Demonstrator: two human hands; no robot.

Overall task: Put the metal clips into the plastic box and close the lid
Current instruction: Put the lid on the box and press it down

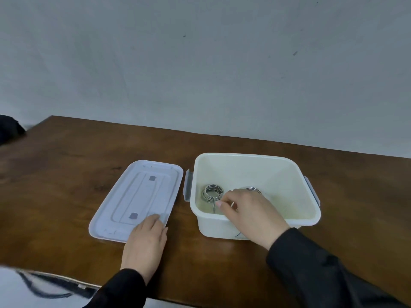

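Note:
An open white plastic box [255, 227] with grey side latches stands on the brown table. Inside it lies a coiled metal clip [212, 192]. A second metal clip [252, 189] shows partly behind my right hand [251, 215]. That hand reaches over the box's near wall, its fingertips pinched on a wire end of the left clip. The pale lid [138, 196] lies flat on the table left of the box. My left hand [145, 241] rests on the lid's near right corner, fingers flat on it.
The wooden table [66, 174] runs to a grey wall behind. A dark object [10, 128] sits at the far left edge. Below the table's near edge, at bottom left, is a white surface with a dark cable [44, 287].

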